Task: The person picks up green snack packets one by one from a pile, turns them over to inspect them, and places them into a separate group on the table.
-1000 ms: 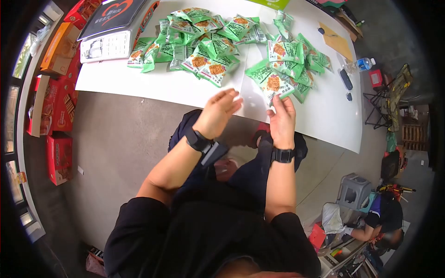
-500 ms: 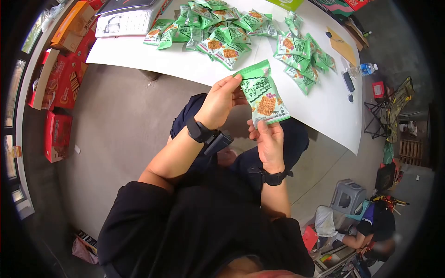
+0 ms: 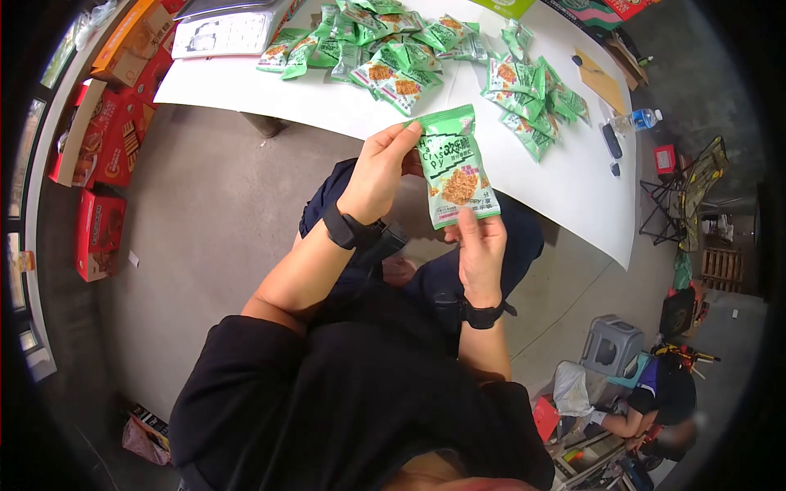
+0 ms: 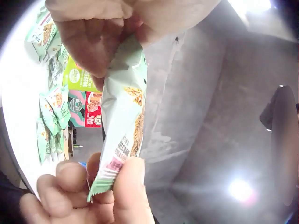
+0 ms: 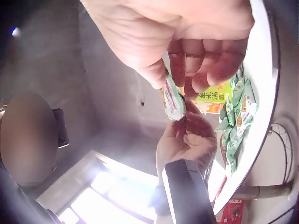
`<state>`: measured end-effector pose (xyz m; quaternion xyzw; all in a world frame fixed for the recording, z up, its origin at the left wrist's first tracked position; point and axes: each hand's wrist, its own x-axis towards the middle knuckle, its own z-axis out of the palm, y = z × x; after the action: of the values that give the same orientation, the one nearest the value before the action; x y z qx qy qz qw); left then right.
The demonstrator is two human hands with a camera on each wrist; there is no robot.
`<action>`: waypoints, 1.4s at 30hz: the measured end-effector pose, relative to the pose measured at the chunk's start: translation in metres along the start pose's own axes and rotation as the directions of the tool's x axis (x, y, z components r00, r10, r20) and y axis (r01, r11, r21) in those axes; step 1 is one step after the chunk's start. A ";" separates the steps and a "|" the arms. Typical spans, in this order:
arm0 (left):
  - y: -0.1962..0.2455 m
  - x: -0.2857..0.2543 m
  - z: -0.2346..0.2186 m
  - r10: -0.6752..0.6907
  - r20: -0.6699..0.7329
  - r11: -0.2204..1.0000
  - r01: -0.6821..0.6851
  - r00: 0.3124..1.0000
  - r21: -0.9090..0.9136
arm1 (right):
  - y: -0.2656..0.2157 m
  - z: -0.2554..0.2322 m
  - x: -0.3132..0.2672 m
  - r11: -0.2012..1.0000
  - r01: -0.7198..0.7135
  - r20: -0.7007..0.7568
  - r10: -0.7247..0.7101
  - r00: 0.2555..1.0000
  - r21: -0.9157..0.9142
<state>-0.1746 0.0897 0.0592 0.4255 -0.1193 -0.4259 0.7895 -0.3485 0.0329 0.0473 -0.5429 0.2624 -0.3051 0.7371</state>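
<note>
A green and white snack packet point(image 3: 457, 164) is held up in front of the table edge, its printed face toward the head camera. My left hand point(image 3: 378, 170) pinches the green top corner between thumb and fingers. At the bottom edge my right hand point(image 3: 480, 255) grips it, thumb on the printed face. From the left wrist the packet point(image 4: 124, 112) appears edge-on, stretched between both hands. In the right wrist view the same packet point(image 5: 173, 100) spans from the right thumb to the left fingers.
On the white table point(image 3: 573, 200) lie a big heap of similar packets point(image 3: 385, 49) and a smaller pile point(image 3: 528, 102). A white electronic device point(image 3: 223, 34), a water bottle point(image 3: 645, 119) and a brown envelope point(image 3: 602, 82) are there too. Red boxes point(image 3: 102, 233) stand at left; another person point(image 3: 667, 389) sits lower right.
The right hand has lifted a packet off the smaller pile and drawn it toward the body. The left hand has taken its top corner. Over the last half second the packet shifted slightly left.
</note>
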 end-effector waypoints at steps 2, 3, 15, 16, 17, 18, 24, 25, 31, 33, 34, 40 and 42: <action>0.001 -0.002 0.002 -0.011 0.009 1.000 0.011 1.000 0.006 | -0.006 -0.006 0.003 0.998 0.068 -0.011 -0.068 0.998 -0.013; 0.001 -0.004 0.004 -0.016 0.009 1.000 0.016 1.000 0.005 | -0.007 -0.009 0.004 0.995 0.081 -0.016 -0.082 0.997 -0.058; -0.004 -0.004 0.003 -0.157 0.009 0.979 0.157 0.987 -0.130 | -0.012 0.002 0.002 0.988 0.148 -0.129 -0.153 0.980 -0.047; -0.006 -0.003 0.002 -0.174 0.005 0.977 0.174 0.985 -0.126 | -0.013 0.003 0.003 0.988 0.147 -0.130 -0.152 0.980 -0.047; -0.008 -0.003 0.001 -0.175 0.005 0.977 0.175 0.984 -0.126 | -0.013 0.005 0.003 0.986 0.151 -0.142 -0.160 0.977 -0.068; -0.012 -0.003 0.000 -0.154 0.023 0.979 0.156 0.988 -0.134 | -0.014 0.006 0.004 0.984 0.156 -0.154 -0.168 0.974 -0.089; -0.017 -0.008 0.009 -0.227 0.035 0.937 0.228 0.973 -0.266 | -0.015 0.011 0.008 0.725 0.391 -0.085 -0.524 0.847 -0.567; -0.015 -0.009 0.011 -0.273 0.067 0.920 0.281 0.960 -0.273 | -0.014 0.011 0.009 0.560 0.446 0.001 -0.622 0.783 -0.698; -0.011 -0.006 0.002 -0.261 0.279 0.922 0.324 0.924 -0.211 | -0.007 0.007 0.009 0.156 0.633 0.377 -0.687 0.621 -0.758; -0.011 -0.004 -0.002 -0.236 0.280 0.914 0.310 0.930 -0.260 | -0.005 0.006 0.006 0.098 0.639 0.418 -0.679 0.603 -0.763; -0.011 -0.003 -0.003 -0.224 0.281 0.909 0.304 0.933 -0.285 | -0.004 0.006 0.005 0.098 0.639 0.418 -0.679 0.604 -0.763; -0.011 -0.003 -0.005 -0.201 0.287 0.892 0.296 0.937 -0.342 | -0.001 0.002 0.004 0.081 0.551 0.327 -0.730 0.600 -0.830; -0.014 -0.001 -0.007 -0.188 0.308 0.889 0.295 0.933 -0.350 | 0.001 0.001 0.005 0.089 0.570 0.330 -0.739 0.588 -0.816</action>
<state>-0.1798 0.0904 0.0444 0.2101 -0.0822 -0.5899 0.7753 -0.3447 0.0301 0.0467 -0.8629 0.1658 -0.4651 0.1077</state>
